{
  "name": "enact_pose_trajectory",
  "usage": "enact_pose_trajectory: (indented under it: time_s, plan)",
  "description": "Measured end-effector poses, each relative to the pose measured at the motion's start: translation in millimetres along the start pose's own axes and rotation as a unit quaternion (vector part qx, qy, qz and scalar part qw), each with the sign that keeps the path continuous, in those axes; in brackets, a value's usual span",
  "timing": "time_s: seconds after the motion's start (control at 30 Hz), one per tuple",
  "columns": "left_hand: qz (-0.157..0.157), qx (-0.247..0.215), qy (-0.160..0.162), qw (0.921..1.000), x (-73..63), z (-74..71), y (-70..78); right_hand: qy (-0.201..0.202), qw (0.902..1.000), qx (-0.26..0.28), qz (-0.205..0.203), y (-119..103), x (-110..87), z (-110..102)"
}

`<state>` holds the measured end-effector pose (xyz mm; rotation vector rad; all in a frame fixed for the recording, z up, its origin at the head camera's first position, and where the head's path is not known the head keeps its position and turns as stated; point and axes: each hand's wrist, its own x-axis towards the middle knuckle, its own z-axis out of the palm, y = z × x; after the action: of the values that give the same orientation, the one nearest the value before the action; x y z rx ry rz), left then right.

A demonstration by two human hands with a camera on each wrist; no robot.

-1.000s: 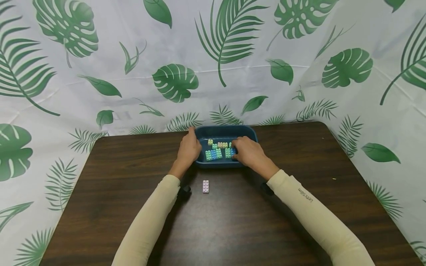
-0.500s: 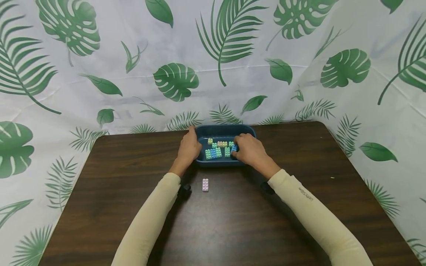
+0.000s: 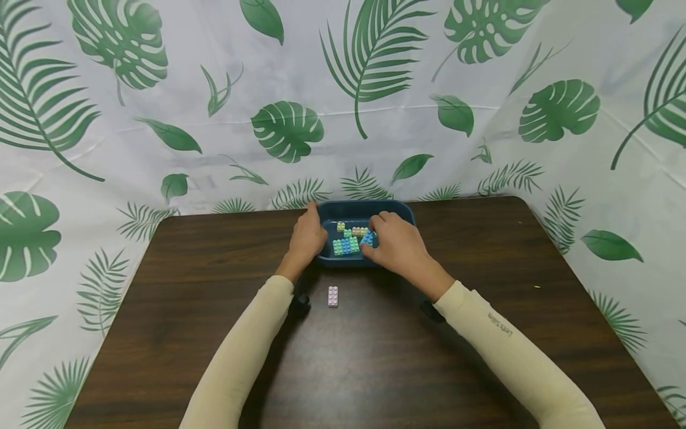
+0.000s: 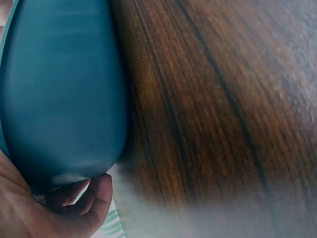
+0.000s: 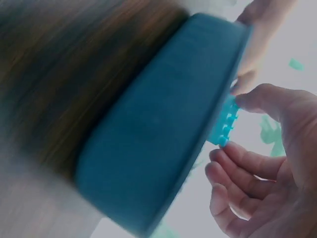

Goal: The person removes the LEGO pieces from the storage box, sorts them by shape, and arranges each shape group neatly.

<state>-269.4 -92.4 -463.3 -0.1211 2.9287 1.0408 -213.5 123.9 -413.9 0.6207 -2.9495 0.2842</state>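
Observation:
A dark blue plastic tray sits at the back of the table, with several toy building bricks in it. My left hand grips the tray's left end; in the left wrist view its fingers curl against the tray's end wall. Over the right part of the tray, my right hand pinches a blue toy brick between thumb and fingers. The right wrist view has this brick raised at the tray's rim, studs facing the hand. Part of the tray's contents is hidden behind the right hand.
A pale pink brick lies on the dark wooden table in front of the tray. Inside the tray, green and blue bricks lie side by side, near a pink-and-yellow group. A leaf-patterned cloth hangs behind the table.
The right hand has taken the blue brick from beside a green one and moved it slightly left and up, tilting it. The left hand stays on the tray.

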Motion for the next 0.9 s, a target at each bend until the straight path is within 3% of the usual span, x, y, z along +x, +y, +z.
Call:
enact_pose_trajectory:
  time_s: [0.17, 0.37, 0.67, 0.9]
  plan:
    - [0.001, 0.001, 0.001, 1.0, -1.7, -1.1, -1.5, 0.022, 0.9983, -0.018, -0.051, -21.7, -10.2, -5.0]
    - [-0.001, 0.006, 0.002, 1.0, -1.6, -1.2, -2.2, 0.013, 0.995, -0.015, -0.098, -35.9, -23.7, -5.2]
    - [0.008, 0.011, 0.001, 0.9999, -0.5, -0.8, 0.2, -0.025, 0.9899, -0.021, -0.138, -45.5, -47.3, 11.3]
    - [0.017, 0.009, 0.002, 0.9998, 0.3, -0.7, -2.9, -0.053, 0.9882, -0.012, -0.143, -49.1, -50.0, 23.3]
